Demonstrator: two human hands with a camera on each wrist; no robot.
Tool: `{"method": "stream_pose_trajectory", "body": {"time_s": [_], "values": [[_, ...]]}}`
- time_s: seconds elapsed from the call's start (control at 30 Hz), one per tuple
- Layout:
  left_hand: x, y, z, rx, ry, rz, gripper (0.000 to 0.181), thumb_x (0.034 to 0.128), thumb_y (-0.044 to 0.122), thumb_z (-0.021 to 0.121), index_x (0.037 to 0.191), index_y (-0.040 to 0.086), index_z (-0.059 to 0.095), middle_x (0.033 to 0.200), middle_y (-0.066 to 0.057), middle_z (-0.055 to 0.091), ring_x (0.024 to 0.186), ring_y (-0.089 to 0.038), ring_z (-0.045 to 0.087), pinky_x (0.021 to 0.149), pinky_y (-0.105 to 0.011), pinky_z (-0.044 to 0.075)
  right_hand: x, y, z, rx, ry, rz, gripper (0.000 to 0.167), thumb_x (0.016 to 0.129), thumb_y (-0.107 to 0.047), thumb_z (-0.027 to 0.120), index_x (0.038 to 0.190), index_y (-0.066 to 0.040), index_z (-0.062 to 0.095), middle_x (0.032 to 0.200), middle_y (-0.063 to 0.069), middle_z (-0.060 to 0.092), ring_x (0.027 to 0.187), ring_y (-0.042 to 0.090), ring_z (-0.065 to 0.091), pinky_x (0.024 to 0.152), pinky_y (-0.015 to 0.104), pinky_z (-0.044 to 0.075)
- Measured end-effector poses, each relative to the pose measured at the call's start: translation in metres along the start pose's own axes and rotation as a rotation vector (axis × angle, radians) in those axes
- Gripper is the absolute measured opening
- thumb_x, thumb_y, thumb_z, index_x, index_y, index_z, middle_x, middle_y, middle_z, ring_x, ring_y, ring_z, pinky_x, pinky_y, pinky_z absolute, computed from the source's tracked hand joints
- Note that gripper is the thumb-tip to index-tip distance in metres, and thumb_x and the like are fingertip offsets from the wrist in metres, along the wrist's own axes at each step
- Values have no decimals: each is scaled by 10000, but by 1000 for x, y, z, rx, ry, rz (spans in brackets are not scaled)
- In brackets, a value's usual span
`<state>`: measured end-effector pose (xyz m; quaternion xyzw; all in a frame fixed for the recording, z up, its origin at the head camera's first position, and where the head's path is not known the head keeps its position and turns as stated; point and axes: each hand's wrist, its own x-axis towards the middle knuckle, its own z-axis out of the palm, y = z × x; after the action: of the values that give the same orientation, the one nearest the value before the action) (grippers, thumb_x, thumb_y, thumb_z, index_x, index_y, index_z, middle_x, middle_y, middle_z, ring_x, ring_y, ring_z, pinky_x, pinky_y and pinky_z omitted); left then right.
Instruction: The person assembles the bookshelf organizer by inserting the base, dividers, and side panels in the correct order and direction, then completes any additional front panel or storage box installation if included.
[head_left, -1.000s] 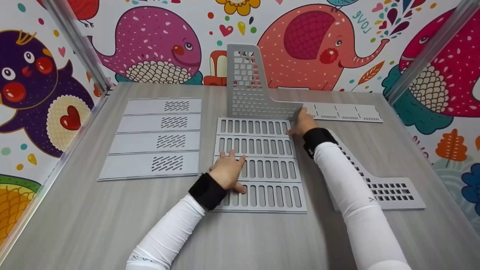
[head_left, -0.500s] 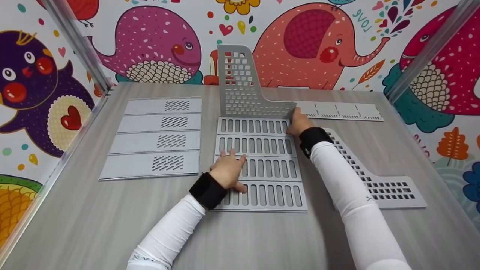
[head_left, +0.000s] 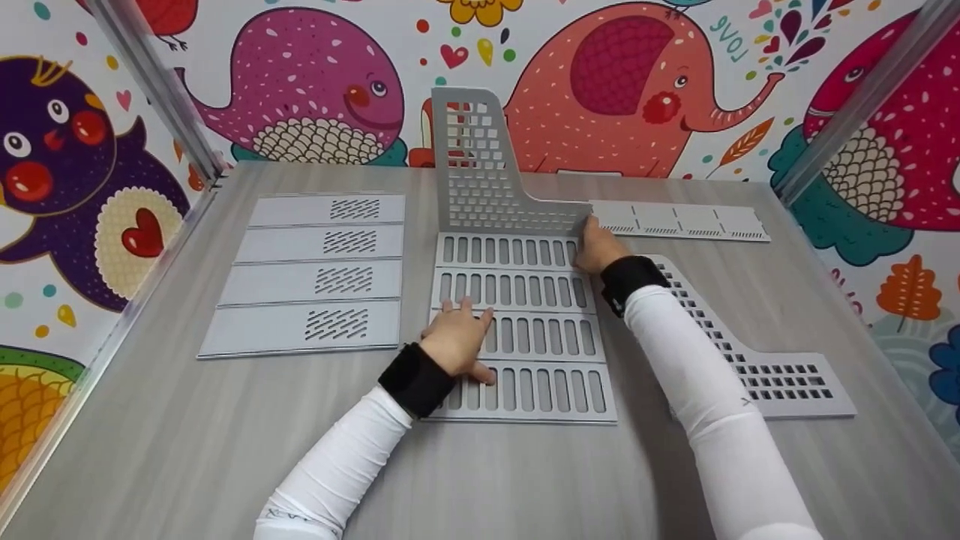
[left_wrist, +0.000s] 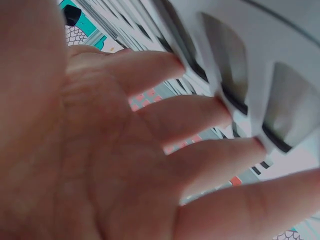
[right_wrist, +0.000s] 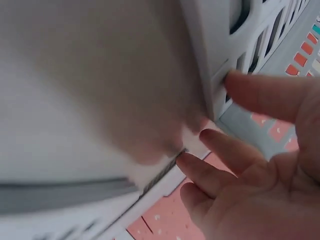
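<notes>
A pale grey slotted panel (head_left: 525,337) with several joined sections lies flat on the table. My left hand (head_left: 455,337) rests on its left part with fingers spread; in the left wrist view the fingertips touch the slots' edges. At the slotted panel's far edge, a grey L-shaped perforated side panel (head_left: 480,184) stands upright, its tall end to the left. My right hand (head_left: 602,246) is at its low right end, fingers extended against that end. The thumb touches the slotted panel's far right corner. The side panel's bottom edge is partly hidden.
Left of the hands lies a grey panel (head_left: 277,281) with slanted slits. A narrow pale strip (head_left: 694,221) lies at the back right. A second L-shaped perforated panel (head_left: 787,386) lies flat under the right forearm. A printed wall (head_left: 420,45) closes the back.
The upright side panel has slid left, its right end nearing the slotted panel's right edge, and my right hand has moved left with it. My left hand has stayed in place.
</notes>
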<state>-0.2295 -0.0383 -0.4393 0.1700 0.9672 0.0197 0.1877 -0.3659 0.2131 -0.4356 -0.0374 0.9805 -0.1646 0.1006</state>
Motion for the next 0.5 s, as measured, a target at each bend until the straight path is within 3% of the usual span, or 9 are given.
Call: {"method": "stream_pose_trajectory", "body": {"time_s": [0.1, 0.23, 0.4, 0.5], "values": [[0, -1, 0, 2, 4, 8, 1137, 680, 572, 864, 1590, 185, 302, 1624, -236, 266, 1457, -532, 294, 859, -643, 558, -3, 8, -5, -85, 29, -32, 608, 904, -161, 631, 1382, 123, 384, 1307, 368, 569, 1286, 502, 517, 1152, 608, 349], [1, -1, 0, -4, 21, 14, 1138, 668, 576, 864, 1587, 191, 314, 1621, -229, 275, 1462, -527, 291, 855, -639, 562, -13, 23, -20, -127, 39, -20, 466, 901, -229, 666, 1208, 99, 546, 1227, 322, 619, 1201, 484, 568, 1087, 623, 399], [3, -2, 1, 17, 26, 12, 1144, 659, 596, 853, 1587, 198, 314, 1630, -219, 272, 1474, -522, 274, 866, -622, 567, -38, 48, -43, -41, -54, 30, 602, 847, -192, 722, 1297, 151, 518, 1294, 362, 569, 1180, 504, 558, 1027, 611, 463], [3, -3, 2, 17, 25, 15, 1150, 660, 603, 845, 1590, 194, 305, 1636, -225, 259, 1476, -525, 266, 882, -621, 562, -57, 67, -52, 19, -90, 108, 715, 815, -186, 776, 1357, 161, 465, 1335, 378, 525, 1182, 510, 542, 1007, 625, 473]]}}
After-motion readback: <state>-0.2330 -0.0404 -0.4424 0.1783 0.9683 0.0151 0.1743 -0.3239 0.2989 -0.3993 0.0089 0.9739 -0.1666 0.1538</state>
